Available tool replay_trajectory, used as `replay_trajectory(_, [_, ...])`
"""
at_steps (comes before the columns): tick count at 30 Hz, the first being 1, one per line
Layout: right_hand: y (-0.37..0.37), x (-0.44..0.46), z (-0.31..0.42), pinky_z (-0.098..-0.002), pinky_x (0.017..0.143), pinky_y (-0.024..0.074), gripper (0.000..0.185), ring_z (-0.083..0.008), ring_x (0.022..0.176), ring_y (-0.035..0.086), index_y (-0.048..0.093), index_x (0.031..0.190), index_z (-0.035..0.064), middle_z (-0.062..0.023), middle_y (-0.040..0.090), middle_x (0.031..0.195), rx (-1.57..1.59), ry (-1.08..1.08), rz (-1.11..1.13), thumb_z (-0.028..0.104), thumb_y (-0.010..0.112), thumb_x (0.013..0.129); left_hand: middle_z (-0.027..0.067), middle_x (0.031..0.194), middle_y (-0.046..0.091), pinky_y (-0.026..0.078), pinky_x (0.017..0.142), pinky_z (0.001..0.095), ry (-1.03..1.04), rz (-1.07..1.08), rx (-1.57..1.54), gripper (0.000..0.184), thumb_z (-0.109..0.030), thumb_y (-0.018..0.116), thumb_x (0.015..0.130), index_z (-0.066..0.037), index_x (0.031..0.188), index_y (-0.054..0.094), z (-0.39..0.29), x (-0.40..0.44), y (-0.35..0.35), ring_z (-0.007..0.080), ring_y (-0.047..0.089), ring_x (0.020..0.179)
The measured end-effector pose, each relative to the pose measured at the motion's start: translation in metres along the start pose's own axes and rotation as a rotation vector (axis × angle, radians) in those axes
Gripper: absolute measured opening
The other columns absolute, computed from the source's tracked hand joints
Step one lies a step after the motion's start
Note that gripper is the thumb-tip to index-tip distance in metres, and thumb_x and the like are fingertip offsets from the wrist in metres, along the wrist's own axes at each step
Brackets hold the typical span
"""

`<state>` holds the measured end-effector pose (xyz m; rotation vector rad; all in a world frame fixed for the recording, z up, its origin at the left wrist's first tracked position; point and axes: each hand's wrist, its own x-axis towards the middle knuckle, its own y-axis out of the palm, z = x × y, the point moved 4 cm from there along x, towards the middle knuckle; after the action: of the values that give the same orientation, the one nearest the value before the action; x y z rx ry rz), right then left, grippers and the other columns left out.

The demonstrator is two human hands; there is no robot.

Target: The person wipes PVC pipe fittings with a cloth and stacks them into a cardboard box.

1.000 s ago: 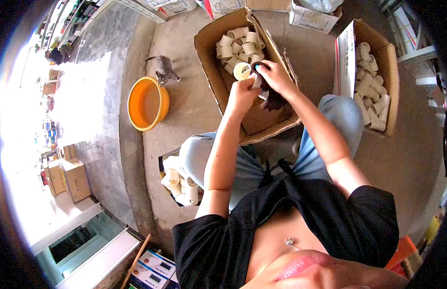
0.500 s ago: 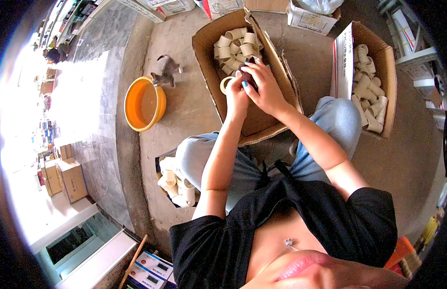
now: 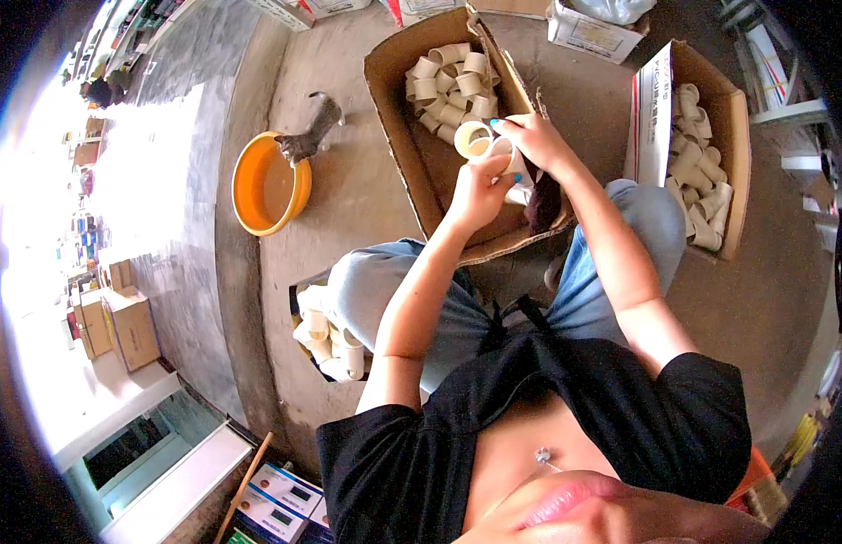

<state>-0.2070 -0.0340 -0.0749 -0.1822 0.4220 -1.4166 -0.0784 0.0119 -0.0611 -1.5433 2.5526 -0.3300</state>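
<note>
Over the middle cardboard box, both hands are closed around a white pipe fitting. My left hand grips it from the left and below, fingers curled. My right hand holds its upper right side, with the thumb near the rim. A cream pipe fitting shows its round opening just beyond my left hand; whether it is held too, I cannot tell. A dark cloth lies at the box's right side, below my right hand. Cream fittings are heaped at the far end of the box.
To the right stands another carton of fittings. A smaller box of fittings sits by my left knee. A grey kitten stands at an orange basin on the left. A white box stands at the back.
The dark cloth has gone from my hands to the box's right side. Both hands now grip a white fitting, nearer to me and further right. The kitten has shifted slightly.
</note>
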Motion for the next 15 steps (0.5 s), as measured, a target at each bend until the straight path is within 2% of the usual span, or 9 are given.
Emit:
replay_trajectory(2, [-0.003,-0.01,0.014,-0.0368,0.065,0.0471,0.036,-0.0295,0.07,0.062,0.063,0.082,0.0001,-0.0174,0.064,0.076,-0.203,0.02,-0.14,0.034,0.05,0.082,0.0041,0.085,0.062,0.043,0.067,0.0242,-0.12,-0.008,-0.093,0.019,-0.002,0.057,0.079,0.005,0.097,0.06,0.008,0.001,-0.001,0.0085,0.053,0.074])
replay_trajectory(3, [-0.002,-0.016,0.026,-0.0412,0.063,0.0473,0.032,-0.0346,0.07,0.06,0.059,0.08,0.0004,-0.0194,0.061,0.073,-0.255,-0.072,-0.214,0.031,0.051,0.083,0.0041,0.085,0.062,0.043,0.067,0.0239,-0.134,-0.051,-0.18,0.017,-0.002,0.057,0.08,0.005,0.095,0.06,0.013,0.003,-0.003,0.0083,0.053,0.074])
replay_trajectory(6, [0.015,-0.032,0.04,-0.0404,0.059,0.0477,0.019,-0.0319,0.064,0.058,0.056,0.083,0.0023,-0.0161,0.058,0.072,-0.481,-0.352,-0.393,0.021,0.055,0.082,0.0034,0.083,0.062,0.042,0.067,0.0224,-0.213,-0.156,-0.43,0.013,-0.001,0.053,0.081,0.003,0.09,0.062,0.017,0.004,-0.008,0.0078,0.054,0.075])
replay_trajectory(7, [0.023,-0.037,0.041,-0.0372,0.07,0.0468,0.018,-0.0306,0.082,0.057,0.055,0.094,0.0028,-0.0136,0.057,0.089,-0.474,-0.364,-0.352,0.016,0.055,0.081,0.0033,0.084,0.061,0.042,0.067,0.0214,-0.233,-0.212,-0.52,0.013,0.001,0.051,0.08,0.002,0.087,0.062,0.025,0.005,-0.009,0.0084,0.054,0.075])
replay_trajectory(9, [0.035,-0.05,0.049,-0.0367,0.079,0.0448,0.021,-0.0295,0.091,0.055,0.055,0.099,0.0025,-0.0135,0.056,0.096,-0.505,-0.561,-0.435,0.013,0.056,0.08,0.0038,0.086,0.06,0.042,0.068,0.0216,-0.264,-0.28,-0.5,0.014,0.002,0.05,0.079,0.001,0.086,0.062,0.02,0.003,-0.017,0.0086,0.054,0.076])
replay_trajectory(10, [0.04,-0.053,0.049,-0.0373,0.083,0.0433,0.025,-0.0301,0.094,0.053,0.054,0.103,0.003,-0.0142,0.055,0.099,-0.519,-0.563,-0.444,0.011,0.056,0.08,0.004,0.088,0.06,0.042,0.07,0.0219,-0.273,-0.31,-0.524,0.015,0.002,0.048,0.079,0.001,0.085,0.061,0.015,0.001,-0.018,0.0093,0.054,0.08])
replay_trajectory(13, [0.038,-0.048,0.051,-0.0379,0.083,0.043,0.025,-0.0312,0.094,0.053,0.053,0.104,0.0026,-0.0155,0.054,0.099,-0.449,-0.593,-0.451,0.01,0.055,0.08,0.0022,0.08,0.06,0.042,0.069,0.021,-0.154,-0.341,-0.595,0.015,0.001,0.049,0.08,0.003,0.09,0.06,0.02,0.003,-0.016,0.0076,0.053,0.074])
replay_trajectory(14, [0.033,-0.044,0.05,-0.037,0.083,0.043,0.025,-0.0308,0.096,0.053,0.052,0.104,0.0023,-0.0157,0.054,0.1,-0.394,-0.54,-0.419,0.009,0.055,0.08,-0.001,0.075,0.057,0.041,0.063,0.0205,-0.118,-0.333,-0.521,0.013,-0.001,0.048,0.082,0.003,0.086,0.06,0.011,0.003,-0.016,0.0055,0.049,0.071])
replay_trajectory(15, [0.026,-0.041,0.054,-0.0368,0.077,0.0461,0.021,-0.03,0.086,0.058,0.054,0.102,0.0032,-0.0154,0.058,0.092,-0.402,-0.526,-0.432,0.012,0.053,0.083,-0.0037,0.069,0.054,0.037,0.056,0.0206,-0.096,-0.267,-0.368,0.011,-0.003,0.049,0.083,0.001,0.082,0.059,0.022,0.003,-0.015,0.0042,0.045,0.064])
